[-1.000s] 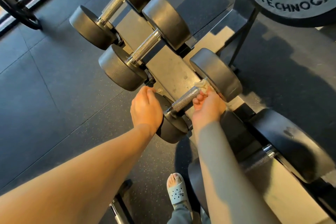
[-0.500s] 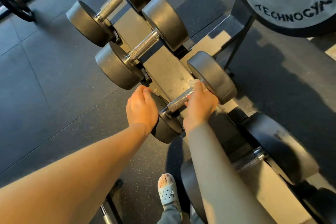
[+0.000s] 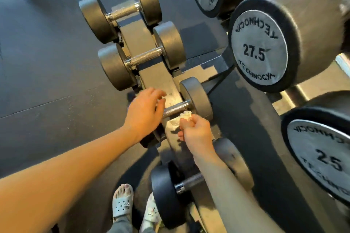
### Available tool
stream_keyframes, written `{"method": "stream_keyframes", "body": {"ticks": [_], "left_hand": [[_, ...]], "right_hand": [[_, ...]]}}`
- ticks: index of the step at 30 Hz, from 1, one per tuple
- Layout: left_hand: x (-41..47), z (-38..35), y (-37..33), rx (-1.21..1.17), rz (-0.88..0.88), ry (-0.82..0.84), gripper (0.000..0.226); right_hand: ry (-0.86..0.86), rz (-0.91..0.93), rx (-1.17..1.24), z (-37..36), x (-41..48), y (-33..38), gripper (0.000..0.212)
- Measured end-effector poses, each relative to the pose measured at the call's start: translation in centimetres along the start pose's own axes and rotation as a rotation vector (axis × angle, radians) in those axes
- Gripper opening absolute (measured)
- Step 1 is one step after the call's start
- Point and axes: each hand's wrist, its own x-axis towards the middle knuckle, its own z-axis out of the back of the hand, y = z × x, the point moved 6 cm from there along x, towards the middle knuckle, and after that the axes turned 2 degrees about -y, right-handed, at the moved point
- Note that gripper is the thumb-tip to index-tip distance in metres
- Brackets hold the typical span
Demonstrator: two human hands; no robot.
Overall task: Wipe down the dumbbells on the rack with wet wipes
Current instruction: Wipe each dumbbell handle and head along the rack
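A small dumbbell (image 3: 197, 98) with a knurled steel handle lies across the lower rack rail (image 3: 161, 79). My left hand (image 3: 145, 111) hovers over its near weight head with fingers loosely spread, hiding that head. My right hand (image 3: 197, 132) pinches a crumpled white wet wipe (image 3: 181, 119) just below the handle, apart from the bar. Two more small dumbbells (image 3: 144, 60) (image 3: 121, 13) sit further along the rail, and a black one (image 3: 170, 193) lies nearer, under my right forearm.
Large dumbbells marked 27.5 (image 3: 261, 51) and 25 (image 3: 322, 157) stick out from the upper rack on the right. My feet in white sandals (image 3: 123, 202) stand on the dark rubber floor (image 3: 47, 62) beside the rack.
My right hand has drawn back off the handle with the wipe. My left hand has lifted from the weight head and opened. The view has swung right, bringing the upper rack in.
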Motion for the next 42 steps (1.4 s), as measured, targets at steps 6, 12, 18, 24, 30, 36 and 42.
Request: {"method": "stream_keyframes", "body": {"ticks": [6,12,18,24,30,36,42], "left_hand": [[-2.1,-2.2,-3.8,-0.591,0.199,0.258,0.023],[-1.1,-1.8,-1.5,-0.447,0.348,0.0,0.014],[2.0,-7.4,-3.8,-0.026,0.109,-0.022,0.029],[5.5,-12.1,-0.7,-0.356,0.487,0.513,0.026],[6.6,-12.1,-0.9,-0.722,0.69,1.063,0.036],[3.8,-8.9,-0.1,-0.245,0.285,0.264,0.021],[4.5,-7.9,-0.5,-0.313,0.14,0.169,0.014]], "right_hand": [[0.344,-0.104,-0.064,0.7,-0.6,5.1,0.028],[-0.023,0.485,-0.826,5.3,4.2,11.4,0.032],[0.183,0.712,-0.97,-0.4,10.1,9.5,0.03],[-0.044,0.677,-0.905,-0.8,10.6,7.6,0.033],[-0.052,0.781,-0.808,-0.5,10.8,7.8,0.032],[-0.017,0.699,-0.724,-0.3,11.5,7.3,0.043],[-0.045,0.689,-0.845,-0.4,10.8,7.8,0.043]]}}
